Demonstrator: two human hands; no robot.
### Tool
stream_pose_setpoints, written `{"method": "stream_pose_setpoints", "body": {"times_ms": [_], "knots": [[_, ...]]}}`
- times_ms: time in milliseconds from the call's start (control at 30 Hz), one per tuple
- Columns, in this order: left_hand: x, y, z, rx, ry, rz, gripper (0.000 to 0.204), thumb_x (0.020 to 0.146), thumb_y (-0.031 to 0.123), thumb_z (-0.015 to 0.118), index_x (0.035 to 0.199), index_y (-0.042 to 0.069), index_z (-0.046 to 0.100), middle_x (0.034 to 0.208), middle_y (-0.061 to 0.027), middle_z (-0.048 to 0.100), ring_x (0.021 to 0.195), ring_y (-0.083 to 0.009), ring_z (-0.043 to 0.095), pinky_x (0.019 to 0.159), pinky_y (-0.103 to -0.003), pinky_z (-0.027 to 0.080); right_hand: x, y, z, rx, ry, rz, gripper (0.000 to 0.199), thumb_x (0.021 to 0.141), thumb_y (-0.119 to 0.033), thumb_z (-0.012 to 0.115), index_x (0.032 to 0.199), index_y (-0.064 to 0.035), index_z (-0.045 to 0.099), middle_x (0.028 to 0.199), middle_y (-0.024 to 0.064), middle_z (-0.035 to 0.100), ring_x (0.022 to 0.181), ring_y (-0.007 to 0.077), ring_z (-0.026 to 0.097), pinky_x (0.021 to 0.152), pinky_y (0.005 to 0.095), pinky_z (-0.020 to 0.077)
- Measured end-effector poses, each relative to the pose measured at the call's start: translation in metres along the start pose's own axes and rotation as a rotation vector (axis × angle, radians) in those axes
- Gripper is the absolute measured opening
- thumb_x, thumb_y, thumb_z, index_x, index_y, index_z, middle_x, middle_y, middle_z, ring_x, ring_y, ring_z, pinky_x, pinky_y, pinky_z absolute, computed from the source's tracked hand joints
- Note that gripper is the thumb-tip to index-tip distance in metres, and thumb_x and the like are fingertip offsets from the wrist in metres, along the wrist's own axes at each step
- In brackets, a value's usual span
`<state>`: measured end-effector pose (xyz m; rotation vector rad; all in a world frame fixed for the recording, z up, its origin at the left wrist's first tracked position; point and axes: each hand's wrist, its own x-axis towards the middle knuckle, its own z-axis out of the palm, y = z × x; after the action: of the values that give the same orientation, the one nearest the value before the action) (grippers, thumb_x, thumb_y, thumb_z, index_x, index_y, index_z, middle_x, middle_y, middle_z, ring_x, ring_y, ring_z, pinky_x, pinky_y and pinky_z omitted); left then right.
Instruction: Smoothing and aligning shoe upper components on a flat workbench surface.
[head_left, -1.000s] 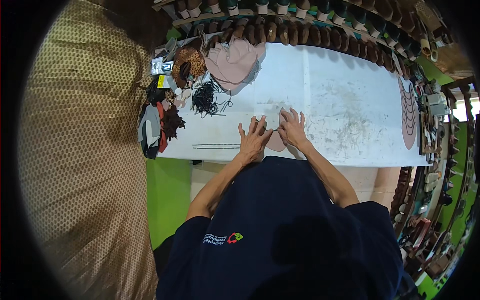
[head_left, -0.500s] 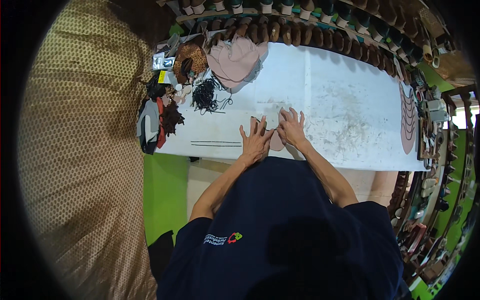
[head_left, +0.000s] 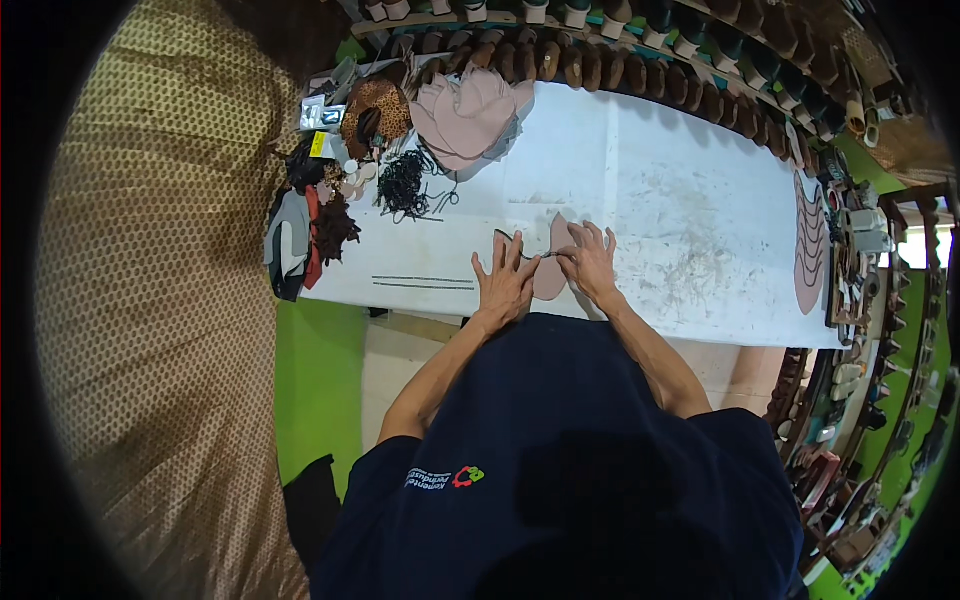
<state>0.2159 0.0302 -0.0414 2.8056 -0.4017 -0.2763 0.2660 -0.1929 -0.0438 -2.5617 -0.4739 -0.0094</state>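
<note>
A pink insole-shaped piece [head_left: 548,282] lies on the white table in front of me, partly hidden by my hands. Across its middle runs a thin dark strip [head_left: 546,256]. My left hand [head_left: 503,284] has thumb and forefinger closed at the strip's left end, its other fingers raised. From the other side my right hand [head_left: 590,264] pinches the right end, with the remaining fingers spread above the piece. Two more dark strips [head_left: 423,282] lie side by side to the left of my left hand.
Stacked pink pieces [head_left: 466,118] and a tangle of black cords [head_left: 405,184] sit at the back left. Fabric scraps [head_left: 292,240] hang near the left edge. Pink pieces with wavy dark lines [head_left: 809,250] lie at the right end. Shoes [head_left: 635,74] line racks behind the white table [head_left: 690,190].
My view has shifted slightly. The hands have moved a little apart around the pink piece, so more of it shows; they still hold the strip.
</note>
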Motion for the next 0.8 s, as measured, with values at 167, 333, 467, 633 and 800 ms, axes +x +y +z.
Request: {"method": "stream_pose_setpoints", "body": {"times_ms": [167,333,467,633,800], "knots": [[-0.001,0.000,0.001,0.007,0.035,0.018,0.052,0.101,0.028,0.061,0.152,0.033,0.057,0.179,-0.0102,0.012,0.163,-0.0412,0.007,0.113,-0.084,0.013,0.011,0.005,-0.004,-0.014,-0.019,-0.005,0.016,0.088,-0.024,0.073,0.092,-0.0095,0.077,0.147,0.0094,0.058,0.148,0.0351,0.041,0.122,0.0675,0.0158],[-0.003,-0.001,0.009,0.024,0.088,0.019,0.051,0.100,0.029,0.064,0.151,0.032,0.058,0.178,-0.0111,0.014,0.162,-0.0417,0.009,0.109,-0.085,0.014,0.030,0.009,-0.011,0.001,-0.040,-0.107,0.014,0.086,-0.022,0.072,0.085,-0.0086,0.074,0.145,0.0096,0.059,0.149,0.0362,0.040,0.122,0.0699,0.0146],[-0.001,0.002,0.005,0.006,0.099,0.019,0.049,0.098,0.026,0.064,0.147,0.029,0.061,0.178,-0.0104,0.016,0.162,-0.0396,0.012,0.113,-0.083,0.014,0.035,0.012,-0.017,0.021,-0.149,-0.067,0.011,0.081,-0.019,0.071,0.082,-0.0085,0.074,0.144,0.0096,0.059,0.149,0.0382,0.040,0.121,0.0725,0.0126],[0.005,0.004,-0.004,0.057,0.105,0.072,0.048,0.095,0.024,0.066,0.143,0.025,0.064,0.177,-0.0106,0.017,0.162,-0.0383,0.014,0.114,-0.081,0.014,0.037,0.019,-0.013,0.053,-0.154,-0.089,0.011,0.080,-0.020,0.072,0.082,-0.0090,0.075,0.143,0.0102,0.060,0.149,0.0394,0.039,0.121,0.0737,0.0119],[0.006,0.012,-0.008,0.029,0.070,0.036,0.049,0.094,0.022,0.067,0.143,0.024,0.064,0.177,-0.0110,0.018,0.162,-0.0385,0.016,0.114,-0.081,0.014,0.042,0.021,-0.010,0.038,-0.151,-0.090,0.012,0.080,-0.019,0.071,0.082,-0.0088,0.076,0.143,0.0112,0.060,0.149,0.0400,0.040,0.121,0.0738,0.0118]]}}
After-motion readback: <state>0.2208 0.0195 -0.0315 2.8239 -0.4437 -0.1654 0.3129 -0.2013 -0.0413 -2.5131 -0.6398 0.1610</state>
